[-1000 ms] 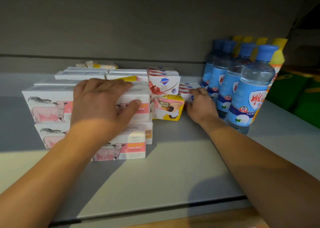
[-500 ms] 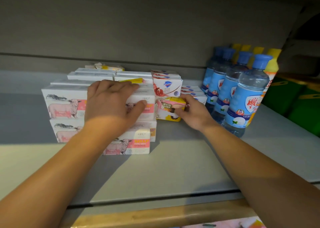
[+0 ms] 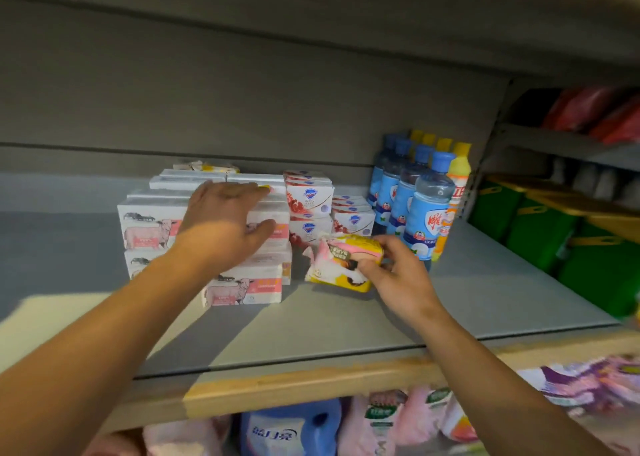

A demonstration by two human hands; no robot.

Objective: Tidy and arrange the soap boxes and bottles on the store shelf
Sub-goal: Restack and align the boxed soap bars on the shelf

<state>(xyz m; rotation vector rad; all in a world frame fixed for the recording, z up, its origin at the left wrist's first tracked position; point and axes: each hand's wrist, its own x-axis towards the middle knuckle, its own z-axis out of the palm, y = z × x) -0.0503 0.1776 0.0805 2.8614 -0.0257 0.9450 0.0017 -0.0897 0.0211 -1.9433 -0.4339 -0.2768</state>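
Observation:
White soap boxes with a pink sheep picture [image 3: 149,228] stand stacked on the grey shelf [image 3: 311,320]. My left hand [image 3: 221,225] rests flat on top of that stack, thumb against a box front. My right hand [image 3: 391,273] grips a yellow and pink wrapped soap pack [image 3: 337,263], held tilted just in front of the red and white soap boxes [image 3: 308,195]. To the right stand several blue-capped bottles [image 3: 427,206] and yellow-capped bottles [image 3: 459,178].
A wooden strip [image 3: 311,383] edges the shelf front. Green boxes [image 3: 540,237] fill the neighbouring shelf at right. Below hang pink packs [image 3: 381,417] and a blue jug [image 3: 291,431]. Bare shelf lies at the left and front.
My right hand went from the low boxes by the bottles to the yellow pack, gripped it and drew it forward and tilted. The left hand stayed on the stack.

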